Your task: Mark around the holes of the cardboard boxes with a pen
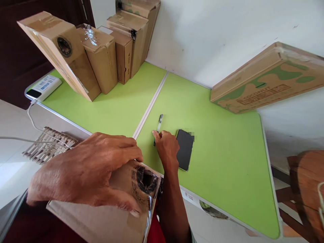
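My left hand [88, 172] is spread over the top of a cardboard box [121, 216] in front of my body, thumb on the near face and fingers over the far edge. A dark-rimmed hole [147, 180] is cut in the box near its taped corner. Out on the green table, my right hand [167, 145] is closed with thumb and finger pinching a pen [160, 123], whose black-and-clear end sticks out beyond the fingers. Just right of that hand lies a black smartphone [184, 150], flat, with a dark screen.
Several cardboard boxes [101, 57] stand upright at the table's back left. A large printed carton [265, 81] leans by the wall at right. A white power bank [43, 88] with a cable sits on the left corner. A woven stool [45, 145] and a wooden stool [311, 189] flank the table [227, 162].
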A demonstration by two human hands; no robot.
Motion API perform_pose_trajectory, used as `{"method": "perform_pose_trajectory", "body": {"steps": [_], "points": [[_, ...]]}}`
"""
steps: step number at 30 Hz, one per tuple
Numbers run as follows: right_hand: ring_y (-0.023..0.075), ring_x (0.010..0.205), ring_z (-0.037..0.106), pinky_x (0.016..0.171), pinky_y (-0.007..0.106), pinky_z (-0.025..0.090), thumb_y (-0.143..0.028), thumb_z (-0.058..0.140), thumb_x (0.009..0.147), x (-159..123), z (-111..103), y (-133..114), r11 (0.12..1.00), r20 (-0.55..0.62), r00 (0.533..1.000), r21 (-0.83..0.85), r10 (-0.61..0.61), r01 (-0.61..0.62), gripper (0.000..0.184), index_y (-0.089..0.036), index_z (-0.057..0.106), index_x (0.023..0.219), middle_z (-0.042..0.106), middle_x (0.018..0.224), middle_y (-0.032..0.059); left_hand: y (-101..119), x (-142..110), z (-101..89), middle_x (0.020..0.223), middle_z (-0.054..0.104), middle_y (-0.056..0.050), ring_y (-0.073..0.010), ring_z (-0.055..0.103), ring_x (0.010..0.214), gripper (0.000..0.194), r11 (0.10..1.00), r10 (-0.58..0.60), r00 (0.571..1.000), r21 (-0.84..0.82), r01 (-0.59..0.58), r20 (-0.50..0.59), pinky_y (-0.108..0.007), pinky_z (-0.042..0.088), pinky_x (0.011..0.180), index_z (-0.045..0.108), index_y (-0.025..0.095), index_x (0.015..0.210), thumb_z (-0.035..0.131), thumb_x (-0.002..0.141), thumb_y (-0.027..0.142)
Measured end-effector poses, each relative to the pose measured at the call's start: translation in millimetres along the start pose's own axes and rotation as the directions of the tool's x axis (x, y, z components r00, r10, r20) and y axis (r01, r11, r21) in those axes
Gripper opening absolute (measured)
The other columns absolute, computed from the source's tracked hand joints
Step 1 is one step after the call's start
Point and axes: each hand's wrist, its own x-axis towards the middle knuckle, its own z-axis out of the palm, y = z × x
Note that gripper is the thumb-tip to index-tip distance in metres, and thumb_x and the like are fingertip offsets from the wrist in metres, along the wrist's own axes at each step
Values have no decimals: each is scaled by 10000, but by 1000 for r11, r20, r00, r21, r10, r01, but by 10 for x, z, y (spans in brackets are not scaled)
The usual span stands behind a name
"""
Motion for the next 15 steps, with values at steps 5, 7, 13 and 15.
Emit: {"method": "perform_pose_trajectory", "body": {"steps": [5,7,13,15], "points": [[404,1268,673,898,419,498,-529,554,1138,-196,-73,311,988,-172,973,11,154,-154,486,-109,669,1356,721,1345,246,-5,-34,-10,1117,778,26,-222,739,1004,464,1000,-18,1000,-18,17,-10,-305,478,805,773,292,1212,973,847,496],[460,1394,580,983,472,515,-523,637,1087,-251,-77,440,975,-226,949,19,221,-223,618,-33,580,1460,615,1478,323,-38,-37,-4,1132,776,9,-230,740,1016,480,1000,1,1000,-25,-2,-9,-309,484,790,763,284,1209,962,850,533],[565,1441,514,1073,611,519,-604,742,974,-263,-105,674,931,-205,908,90,366,-355,827,45,581,1461,541,1495,421,-107,-20,19,1154,759,2,-233,735,1052,518,1000,4,1000,-26,-4,3,-314,493,803,753,283,1207,922,866,636],[565,1373,583,1072,618,520,-627,766,931,-232,-131,737,921,-157,910,136,385,-366,831,33,623,1415,619,1417,407,-119,-35,13,1165,765,1,-233,736,1039,532,999,8,1000,-31,-8,5,-317,495,819,754,291,1231,926,861,633]]}}
